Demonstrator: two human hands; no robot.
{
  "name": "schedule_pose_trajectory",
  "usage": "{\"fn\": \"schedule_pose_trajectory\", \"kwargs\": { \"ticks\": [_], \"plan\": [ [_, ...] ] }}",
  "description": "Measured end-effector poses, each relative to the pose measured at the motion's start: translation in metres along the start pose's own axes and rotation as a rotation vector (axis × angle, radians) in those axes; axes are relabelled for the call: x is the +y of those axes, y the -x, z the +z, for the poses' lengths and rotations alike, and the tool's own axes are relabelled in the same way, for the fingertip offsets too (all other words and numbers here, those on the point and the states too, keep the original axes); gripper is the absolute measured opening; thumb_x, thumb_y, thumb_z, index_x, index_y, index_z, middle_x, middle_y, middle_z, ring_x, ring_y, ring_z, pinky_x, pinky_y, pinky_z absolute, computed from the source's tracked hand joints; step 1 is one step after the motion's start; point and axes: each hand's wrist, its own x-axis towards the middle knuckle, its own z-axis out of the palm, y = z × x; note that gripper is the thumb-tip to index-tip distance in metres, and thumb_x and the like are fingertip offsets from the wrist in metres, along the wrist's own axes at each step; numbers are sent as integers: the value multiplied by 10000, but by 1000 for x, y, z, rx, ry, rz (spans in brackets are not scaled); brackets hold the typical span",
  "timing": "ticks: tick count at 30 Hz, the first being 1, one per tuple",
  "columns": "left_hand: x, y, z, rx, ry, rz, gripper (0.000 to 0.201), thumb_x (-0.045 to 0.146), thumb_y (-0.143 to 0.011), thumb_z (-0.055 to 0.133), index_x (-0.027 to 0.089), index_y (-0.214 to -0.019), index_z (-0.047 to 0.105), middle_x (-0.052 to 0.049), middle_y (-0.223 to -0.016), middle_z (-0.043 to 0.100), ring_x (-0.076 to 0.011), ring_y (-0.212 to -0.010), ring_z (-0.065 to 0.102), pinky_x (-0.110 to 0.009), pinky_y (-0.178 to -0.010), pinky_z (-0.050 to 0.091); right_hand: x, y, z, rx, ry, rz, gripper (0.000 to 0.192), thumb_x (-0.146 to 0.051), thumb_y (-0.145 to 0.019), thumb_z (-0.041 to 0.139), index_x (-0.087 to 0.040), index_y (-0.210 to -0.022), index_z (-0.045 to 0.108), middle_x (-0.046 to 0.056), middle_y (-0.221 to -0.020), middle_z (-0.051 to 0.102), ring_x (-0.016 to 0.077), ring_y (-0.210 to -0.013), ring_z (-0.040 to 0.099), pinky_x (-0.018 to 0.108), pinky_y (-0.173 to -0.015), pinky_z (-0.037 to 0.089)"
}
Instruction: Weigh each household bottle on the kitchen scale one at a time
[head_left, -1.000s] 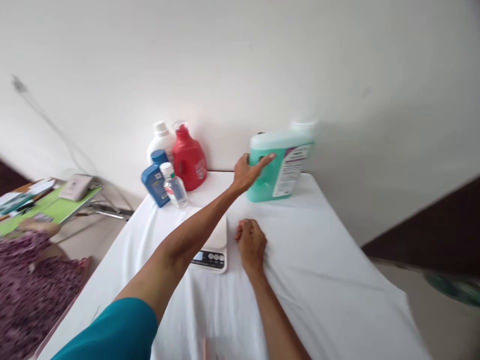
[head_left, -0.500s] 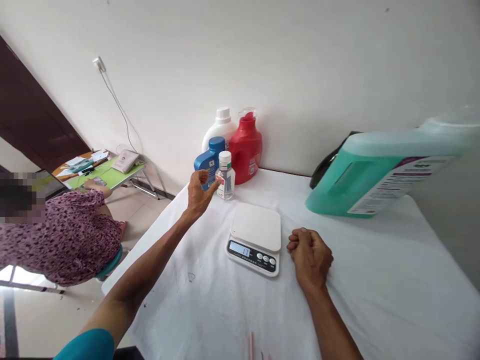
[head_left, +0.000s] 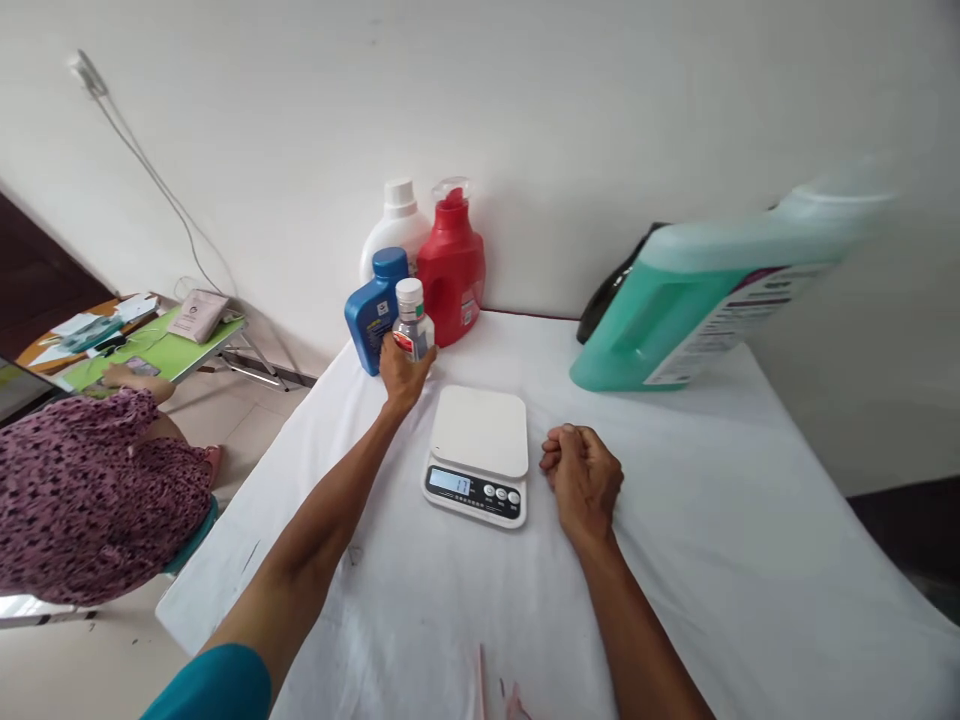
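My left hand (head_left: 406, 377) is wrapped round the lower part of a small clear bottle (head_left: 419, 330) with a white cap and a red label. The bottle stands upright at the back of the table, beside a blue bottle (head_left: 373, 318). My right hand (head_left: 584, 474) rests on the cloth in a loose fist, with nothing visible in it. Between the hands lies a white digital scale (head_left: 480, 432). Its plate is bare and its display is lit, apparently reading 17.
Behind the small bottle stand a white jug (head_left: 394, 230) and a red detergent jug (head_left: 454, 270). A large green jug (head_left: 675, 310) leans at the back right, with a dark object (head_left: 611, 293) behind it. Leftward, a person in a patterned garment (head_left: 97, 490) sits by a green table (head_left: 169, 350).
My left hand has closed round the small clear bottle, which it was just reaching for before. The view has shifted, and my right hand keeps its place beside the scale.
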Motion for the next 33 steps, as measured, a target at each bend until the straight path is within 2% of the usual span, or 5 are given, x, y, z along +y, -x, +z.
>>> {"fn": "schedule_pose_trajectory", "kwargs": {
  "ticks": [7, 12, 17, 27, 33],
  "plan": [
    [17, 0, -31, -52, 198, 111, 531, 389, -639, 951, 230, -950, 551, -9, -915, 696, -239, -877, 703, -403, -854, 578, -2, -2, 2, -2, -37, -42, 361, -534, -916, 536, -228, -750, 632, 9, -667, 657, 136, -512, 571, 252, -495, 433],
    [54, 25, -56, -276, 358, 201, 560, 420, -663, 949, 204, -1070, 633, -41, -999, 751, -238, -920, 750, -400, -853, 616, -1, -2, 2, 2, -31, -56, 387, -560, -923, 530, -227, -751, 627, 11, -668, 660, 135, -506, 567, 255, -501, 441],
    [76, 57, -58, -447, 395, 177, 533, 345, -661, 960, 196, -1068, 650, -75, -1017, 785, -254, -921, 778, -388, -816, 626, -2, 0, 0, -15, -35, -83, 443, -617, -933, 523, -223, -761, 629, 13, -694, 663, 127, -506, 562, 250, -497, 437],
    [63, 79, -40, -457, 275, 271, 568, 368, -611, 998, 210, -994, 611, -26, -906, 718, -214, -819, 712, -369, -783, 587, -6, 1, -1, -6, -21, -105, 429, -587, -939, 513, -227, -728, 611, 8, -674, 652, 128, -501, 559, 263, -522, 449],
    [60, 79, -50, -539, 327, 299, 656, 498, -647, 976, 214, -1122, 623, -73, -1068, 731, -243, -964, 709, -389, -869, 586, -1, 0, 0, -13, -16, -88, 414, -580, -939, 519, -220, -769, 632, 2, -679, 651, 122, -508, 547, 248, -510, 437]
  ]
}}
